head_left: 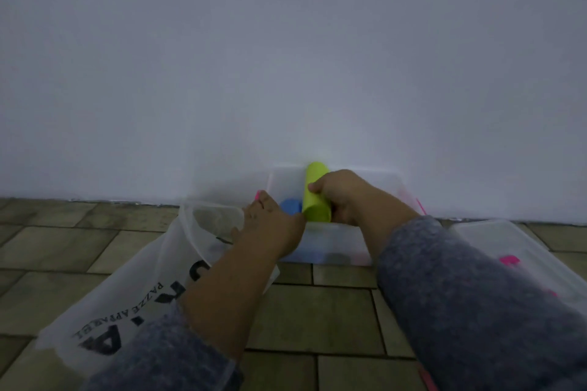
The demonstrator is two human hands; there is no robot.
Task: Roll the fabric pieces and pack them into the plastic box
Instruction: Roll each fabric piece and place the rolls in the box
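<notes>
A clear plastic box [336, 244] with pink clips stands on the tiled floor against the white wall. My right hand [344, 197] grips a rolled lime-green fabric piece [314, 194] and holds it upright over the box. A blue roll [290, 206] lies inside the box, just left of the green one. My left hand [270, 225] rests on the box's near left rim, fingers reaching in beside the blue roll; whether it holds anything is hidden.
A translucent plastic bag [136, 282] with black lettering lies open on the floor at left, under my left forearm. The box's clear lid [514, 251] with pink clips lies at right. The wall stands close behind the box.
</notes>
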